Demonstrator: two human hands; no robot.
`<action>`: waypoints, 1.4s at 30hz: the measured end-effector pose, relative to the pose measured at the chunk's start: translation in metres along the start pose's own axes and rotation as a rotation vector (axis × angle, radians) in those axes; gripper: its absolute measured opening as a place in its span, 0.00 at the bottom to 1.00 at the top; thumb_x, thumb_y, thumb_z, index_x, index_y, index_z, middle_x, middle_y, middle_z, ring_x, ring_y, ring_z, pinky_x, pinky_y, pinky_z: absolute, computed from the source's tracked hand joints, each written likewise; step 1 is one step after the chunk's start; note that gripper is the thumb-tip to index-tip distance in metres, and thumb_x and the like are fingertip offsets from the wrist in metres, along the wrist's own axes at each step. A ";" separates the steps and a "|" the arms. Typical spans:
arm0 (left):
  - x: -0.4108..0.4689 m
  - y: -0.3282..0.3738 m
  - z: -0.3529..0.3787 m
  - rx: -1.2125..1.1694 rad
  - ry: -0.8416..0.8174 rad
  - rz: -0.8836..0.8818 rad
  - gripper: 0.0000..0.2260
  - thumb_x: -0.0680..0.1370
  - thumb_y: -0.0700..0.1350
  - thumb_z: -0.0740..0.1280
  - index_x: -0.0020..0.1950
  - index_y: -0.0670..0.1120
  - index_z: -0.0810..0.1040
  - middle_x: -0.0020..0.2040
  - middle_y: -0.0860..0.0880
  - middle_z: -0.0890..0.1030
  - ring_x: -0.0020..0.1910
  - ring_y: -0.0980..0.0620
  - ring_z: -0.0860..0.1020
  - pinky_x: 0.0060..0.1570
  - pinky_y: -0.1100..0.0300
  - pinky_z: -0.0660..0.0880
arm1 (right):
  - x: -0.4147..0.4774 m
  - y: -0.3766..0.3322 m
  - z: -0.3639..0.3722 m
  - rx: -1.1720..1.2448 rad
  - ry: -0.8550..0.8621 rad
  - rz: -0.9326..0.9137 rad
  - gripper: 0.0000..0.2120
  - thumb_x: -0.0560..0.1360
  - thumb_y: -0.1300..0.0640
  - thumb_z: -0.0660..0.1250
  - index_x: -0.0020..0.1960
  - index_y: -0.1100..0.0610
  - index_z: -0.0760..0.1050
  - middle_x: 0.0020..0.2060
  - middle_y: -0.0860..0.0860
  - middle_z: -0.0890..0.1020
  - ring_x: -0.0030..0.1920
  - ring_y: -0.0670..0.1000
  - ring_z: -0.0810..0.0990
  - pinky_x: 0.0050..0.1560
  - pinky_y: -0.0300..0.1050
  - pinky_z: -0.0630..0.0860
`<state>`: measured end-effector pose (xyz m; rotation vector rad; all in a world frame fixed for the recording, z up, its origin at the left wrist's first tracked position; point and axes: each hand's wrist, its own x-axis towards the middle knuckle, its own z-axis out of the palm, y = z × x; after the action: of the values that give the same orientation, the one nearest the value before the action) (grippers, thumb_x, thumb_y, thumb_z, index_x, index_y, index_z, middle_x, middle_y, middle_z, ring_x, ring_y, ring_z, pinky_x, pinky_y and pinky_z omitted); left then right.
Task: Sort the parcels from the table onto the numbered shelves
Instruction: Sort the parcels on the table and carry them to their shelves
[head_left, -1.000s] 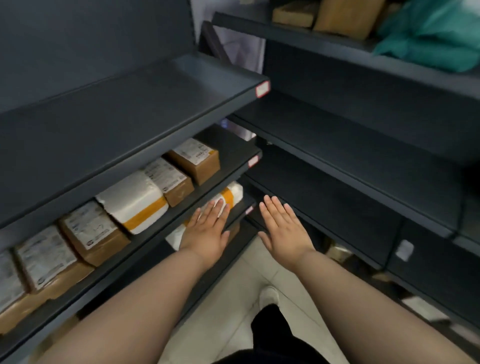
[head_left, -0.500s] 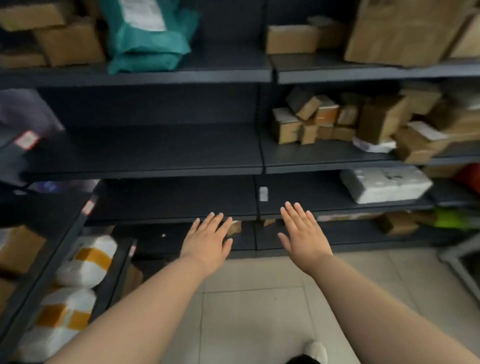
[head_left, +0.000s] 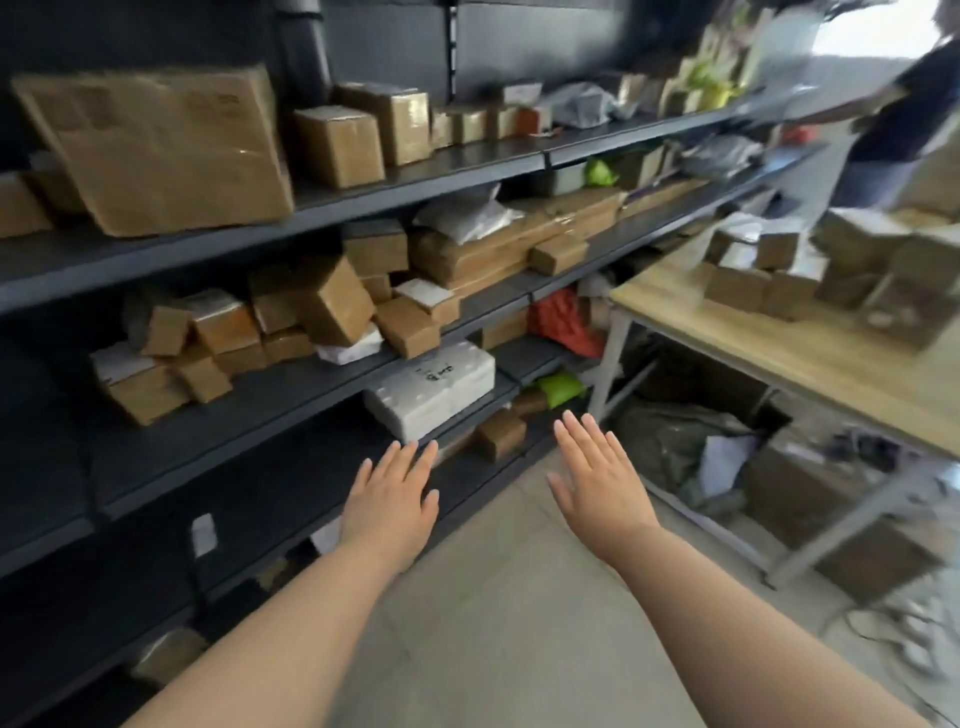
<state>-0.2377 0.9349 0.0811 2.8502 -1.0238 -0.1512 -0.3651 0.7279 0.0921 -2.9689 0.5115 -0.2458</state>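
Brown cardboard nearly everywhere, stacked on dark grey steel shelves (head_left: 426, 174); at least four tiers countable, running from lower left up toward the far right; one big creased box (head_left: 161, 150) on the top tier at left, tilted; a jumble of small boxes (head_left: 311, 306) on the tier below, too many and too blurred for a firm count; one white wrapped parcel (head_left: 431, 389) lying flat a tier lower; one red bag (head_left: 563, 322) and, beneath it, one bright green bag (head_left: 561, 387) near the rack's end; one small pale label (head_left: 203, 534) on a lower shelf edge.

Two hands, both bare and holding nothing: left hand (head_left: 389, 512) flat, palm down, fingers straight and close together, in front of the lower shelf edges; right hand (head_left: 597, 483) likewise flat, fingers slightly fanned, over the floor; apart from each other, touching nothing.

Parcels (head_left: 769, 275) for sorting heaped on the light wooden table (head_left: 810, 364) at right; several brown boxes packed against one another, exact number lost to blur.

Pale grey floor (head_left: 493, 597); white metal table legs (head_left: 608, 358); under the table one large carton (head_left: 831, 519) plus crumpled bags and papers; one other person (head_left: 904, 104) far right, blurred, dark top, arm stretched toward the upper shelves.

Open strip of floor between shelf fronts and table, wide near the hands, narrowing toward the table's near corner close by the red bag.
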 end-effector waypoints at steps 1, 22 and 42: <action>0.014 0.023 0.005 -0.005 -0.006 0.037 0.26 0.83 0.53 0.49 0.79 0.53 0.43 0.80 0.52 0.48 0.78 0.52 0.44 0.77 0.50 0.45 | -0.006 0.025 -0.003 -0.010 0.005 0.052 0.29 0.81 0.44 0.46 0.78 0.54 0.44 0.78 0.48 0.45 0.77 0.49 0.40 0.71 0.42 0.32; 0.290 0.294 0.037 0.017 -0.094 0.594 0.26 0.83 0.54 0.50 0.79 0.55 0.44 0.80 0.54 0.47 0.78 0.53 0.45 0.75 0.53 0.45 | 0.016 0.304 -0.018 -0.041 0.029 0.677 0.33 0.79 0.39 0.41 0.78 0.53 0.41 0.77 0.49 0.40 0.71 0.43 0.30 0.71 0.39 0.32; 0.528 0.500 0.009 -0.116 -0.092 0.772 0.27 0.83 0.54 0.52 0.79 0.54 0.44 0.80 0.53 0.47 0.78 0.54 0.44 0.76 0.55 0.43 | 0.148 0.506 -0.044 0.110 0.204 0.918 0.31 0.82 0.45 0.51 0.78 0.52 0.41 0.77 0.48 0.39 0.70 0.40 0.32 0.69 0.36 0.33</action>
<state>-0.1473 0.2145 0.1108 2.1635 -1.9552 -0.2543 -0.3983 0.1997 0.0833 -2.2937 1.7063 -0.4415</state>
